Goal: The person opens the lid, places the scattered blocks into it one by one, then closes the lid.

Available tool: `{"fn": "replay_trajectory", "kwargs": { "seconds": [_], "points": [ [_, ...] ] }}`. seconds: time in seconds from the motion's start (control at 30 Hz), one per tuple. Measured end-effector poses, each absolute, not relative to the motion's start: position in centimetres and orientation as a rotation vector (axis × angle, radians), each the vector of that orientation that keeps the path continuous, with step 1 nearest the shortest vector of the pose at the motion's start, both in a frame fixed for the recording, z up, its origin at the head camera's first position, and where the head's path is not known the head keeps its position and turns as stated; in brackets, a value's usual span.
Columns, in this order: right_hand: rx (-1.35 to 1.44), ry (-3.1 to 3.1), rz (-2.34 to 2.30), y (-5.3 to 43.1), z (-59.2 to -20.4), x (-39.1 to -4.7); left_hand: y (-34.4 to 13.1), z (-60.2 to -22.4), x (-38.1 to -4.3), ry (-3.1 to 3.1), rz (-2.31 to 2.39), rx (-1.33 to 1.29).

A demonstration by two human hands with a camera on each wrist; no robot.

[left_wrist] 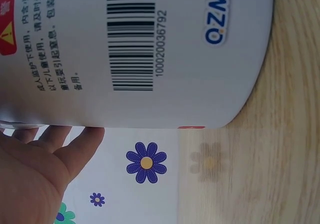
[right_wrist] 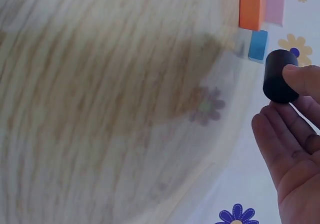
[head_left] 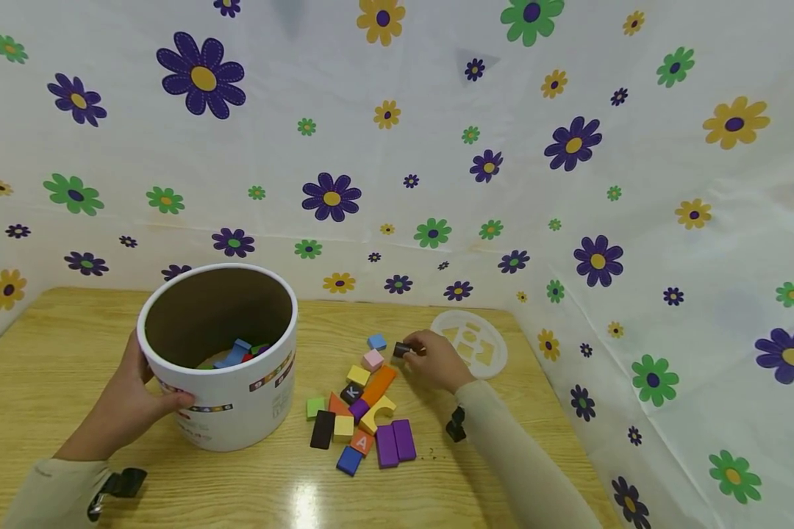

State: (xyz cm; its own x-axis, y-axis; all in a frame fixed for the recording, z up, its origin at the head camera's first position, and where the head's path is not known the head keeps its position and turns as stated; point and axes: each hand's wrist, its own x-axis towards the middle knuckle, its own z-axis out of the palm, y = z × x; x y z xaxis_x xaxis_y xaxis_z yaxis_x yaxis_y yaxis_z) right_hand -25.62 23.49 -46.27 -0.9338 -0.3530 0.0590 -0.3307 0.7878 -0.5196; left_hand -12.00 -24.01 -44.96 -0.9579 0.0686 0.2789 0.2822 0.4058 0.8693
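A white round tub [head_left: 238,411] stands on the table at left, with several coloured blocks [head_left: 238,353] inside. My left hand [head_left: 129,400] holds its left side, thumb across the printed front and the other fingers hidden behind the wall in the head view. The left wrist view shows those fingers [left_wrist: 82,146] against the tub's side, near a barcode. Between thumb and fingers my right hand [head_left: 437,360] pinches a black cylinder block [right_wrist: 279,77]. This hand is just right of the blue block [head_left: 376,342] and pink block [head_left: 373,359].
Several loose blocks lie mid-table, among them an orange bar [head_left: 379,383], two purple blocks [head_left: 395,443], a black block [head_left: 322,429] and a yellow arch [head_left: 378,415]. Behind my right hand lies a translucent round lid [head_left: 496,345]. A flowered sheet [head_left: 271,147] hangs at the back and right.
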Motion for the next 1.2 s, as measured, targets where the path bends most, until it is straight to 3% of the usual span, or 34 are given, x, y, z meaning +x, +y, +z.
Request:
{"fn": "replay_trajectory", "kwargs": {
  "seconds": [0.67, 1.2],
  "points": [
    [-0.816, 3.079, -1.011, 23.5, -42.9, -25.2, -24.1, -44.9, -12.2, -2.450, -1.637, -0.290],
    [-1.117, 3.054, -1.166, 19.2, -39.2, -23.2, -24.9, -44.4, -12.0, -2.526, -1.550, -0.256]
  ]
}}
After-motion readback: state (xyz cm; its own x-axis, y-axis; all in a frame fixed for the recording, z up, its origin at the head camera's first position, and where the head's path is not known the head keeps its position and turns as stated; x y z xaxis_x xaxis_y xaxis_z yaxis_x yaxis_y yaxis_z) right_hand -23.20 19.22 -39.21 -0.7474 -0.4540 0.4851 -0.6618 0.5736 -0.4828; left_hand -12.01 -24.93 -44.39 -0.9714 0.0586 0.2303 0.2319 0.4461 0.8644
